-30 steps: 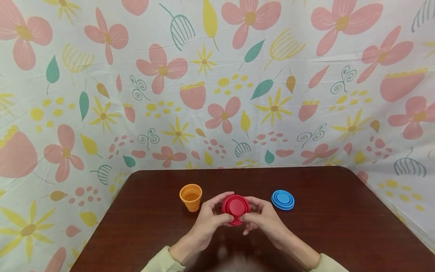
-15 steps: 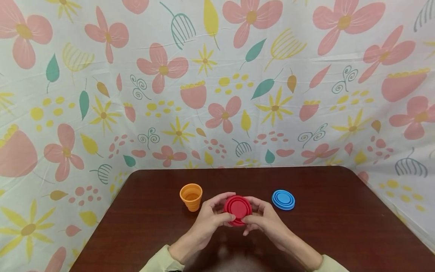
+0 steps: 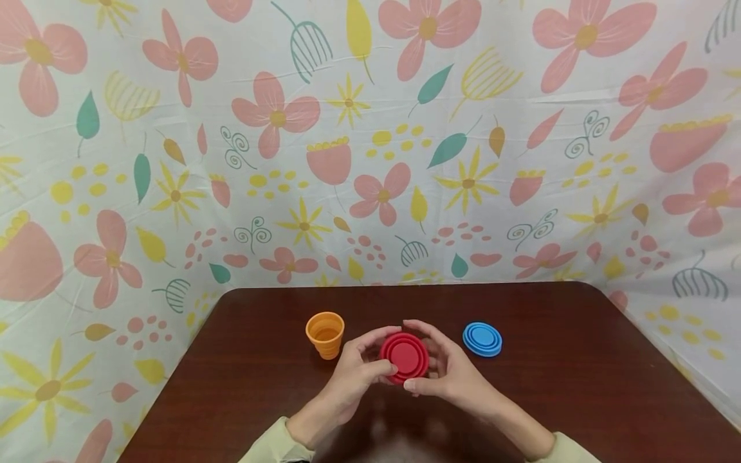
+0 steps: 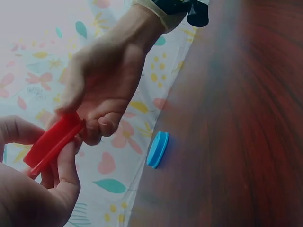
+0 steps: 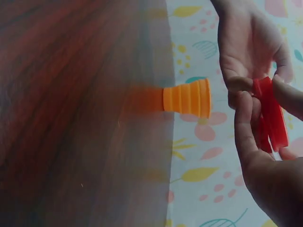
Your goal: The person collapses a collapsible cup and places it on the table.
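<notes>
A red collapsible cup [image 3: 406, 357], folded flat into a ringed disc, is held up between both hands over the table. My left hand [image 3: 360, 372] grips its left side, thumb on the face and fingers behind the rim. My right hand [image 3: 460, 374] curls round the right side, its thumb at the lower edge and its index finger raised above the rim. In the left wrist view the red cup [image 4: 53, 143] appears edge-on between the hands. The right wrist view shows the cup [image 5: 273, 113] from the side; some fingertips behind it are hidden.
An orange collapsible cup [image 3: 326, 335], pulled out to full height, stands on the dark brown table [image 3: 260, 386] left of the hands. A blue collapsible cup [image 3: 483, 339] lies flattened on the right. Behind the table hangs a flower-patterned cloth [image 3: 359, 154].
My right thumb has slid from the red cup's face to its lower edge, and the right index finger has lifted off the upper rim. The left hand keeps its grip.
</notes>
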Tool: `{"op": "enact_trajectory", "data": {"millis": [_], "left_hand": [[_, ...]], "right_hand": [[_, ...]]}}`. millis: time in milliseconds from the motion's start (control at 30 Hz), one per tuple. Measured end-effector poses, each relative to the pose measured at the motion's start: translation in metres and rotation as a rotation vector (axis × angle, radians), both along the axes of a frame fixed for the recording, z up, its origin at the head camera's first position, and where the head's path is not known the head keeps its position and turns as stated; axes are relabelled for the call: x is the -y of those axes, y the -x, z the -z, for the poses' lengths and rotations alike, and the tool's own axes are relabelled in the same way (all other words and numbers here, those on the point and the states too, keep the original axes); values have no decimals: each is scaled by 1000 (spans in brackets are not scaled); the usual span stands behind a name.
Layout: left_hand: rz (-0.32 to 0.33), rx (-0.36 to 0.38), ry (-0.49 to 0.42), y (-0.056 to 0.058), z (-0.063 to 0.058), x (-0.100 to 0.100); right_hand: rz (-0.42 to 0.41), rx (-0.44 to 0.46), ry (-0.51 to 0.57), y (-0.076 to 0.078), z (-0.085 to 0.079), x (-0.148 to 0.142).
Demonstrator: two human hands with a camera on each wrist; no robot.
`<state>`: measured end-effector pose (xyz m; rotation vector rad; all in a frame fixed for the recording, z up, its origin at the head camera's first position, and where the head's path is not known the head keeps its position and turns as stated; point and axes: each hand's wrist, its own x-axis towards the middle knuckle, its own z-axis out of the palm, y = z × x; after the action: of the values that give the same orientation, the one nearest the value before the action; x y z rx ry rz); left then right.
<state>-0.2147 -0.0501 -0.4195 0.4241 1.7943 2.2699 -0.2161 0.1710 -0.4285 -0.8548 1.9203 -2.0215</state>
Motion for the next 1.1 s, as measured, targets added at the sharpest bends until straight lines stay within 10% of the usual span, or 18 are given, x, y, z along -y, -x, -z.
{"op": "enact_trajectory", "data": {"millis": [400,1100], "left_hand": [[-1,26,-50,0,4,3],[76,-42,108,13,15,7]], "right_hand": [[172,-199,-142,-1,6,2],[353,-234,-323,8,10,-5]]}}
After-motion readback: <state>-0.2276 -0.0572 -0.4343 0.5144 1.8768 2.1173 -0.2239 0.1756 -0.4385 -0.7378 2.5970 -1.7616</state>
